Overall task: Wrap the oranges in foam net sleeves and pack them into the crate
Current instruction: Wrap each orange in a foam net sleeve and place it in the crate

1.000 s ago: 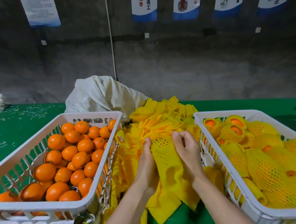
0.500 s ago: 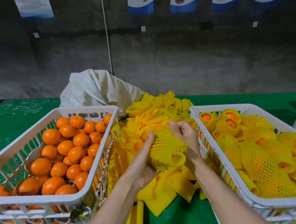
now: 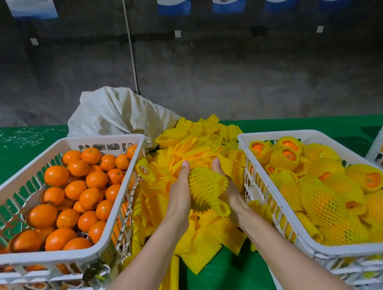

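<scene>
The sleeve point(image 3: 204, 183), limp a second ago, now bulges round with the fingers point(image 3: 185, 169) of my left hand point(image 3: 179, 199) and right hand point(image 3: 231, 194) clamped on it, ready, I judge, for the crate point(image 3: 278, 134).

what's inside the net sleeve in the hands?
The foam net sleeve bulges round between the left hand and the right hand. No orange skin shows through; the mesh and both palms cover whatever fills it.

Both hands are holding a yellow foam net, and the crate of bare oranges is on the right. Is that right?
Not quite. In the head view the crate of bare oranges is on the left. The left hand and right hand do hold the yellow foam net.
</scene>
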`<action>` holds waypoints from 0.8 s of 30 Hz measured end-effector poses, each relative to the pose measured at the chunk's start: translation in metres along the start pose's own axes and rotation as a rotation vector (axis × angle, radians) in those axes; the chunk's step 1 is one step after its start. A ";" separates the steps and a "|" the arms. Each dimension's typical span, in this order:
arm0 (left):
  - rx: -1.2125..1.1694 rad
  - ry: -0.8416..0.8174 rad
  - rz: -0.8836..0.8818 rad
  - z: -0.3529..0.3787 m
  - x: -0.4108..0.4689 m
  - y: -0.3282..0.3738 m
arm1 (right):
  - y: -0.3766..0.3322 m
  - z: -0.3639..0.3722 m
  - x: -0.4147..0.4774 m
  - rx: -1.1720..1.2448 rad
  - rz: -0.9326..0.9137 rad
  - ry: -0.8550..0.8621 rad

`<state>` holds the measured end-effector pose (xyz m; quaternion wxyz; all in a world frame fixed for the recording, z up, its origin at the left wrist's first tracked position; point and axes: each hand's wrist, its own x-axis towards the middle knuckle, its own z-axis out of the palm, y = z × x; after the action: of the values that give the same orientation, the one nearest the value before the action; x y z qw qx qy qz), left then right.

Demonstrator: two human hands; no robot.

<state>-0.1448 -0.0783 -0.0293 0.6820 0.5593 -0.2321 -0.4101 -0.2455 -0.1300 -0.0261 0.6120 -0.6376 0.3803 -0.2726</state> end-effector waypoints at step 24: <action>0.163 -0.022 0.028 -0.003 0.009 -0.004 | 0.018 0.002 -0.001 0.518 -0.024 0.170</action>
<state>-0.1386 -0.0839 -0.0355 0.6372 0.6051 -0.2802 -0.3864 -0.2477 -0.1274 -0.0439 0.7172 -0.4392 0.3403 -0.4205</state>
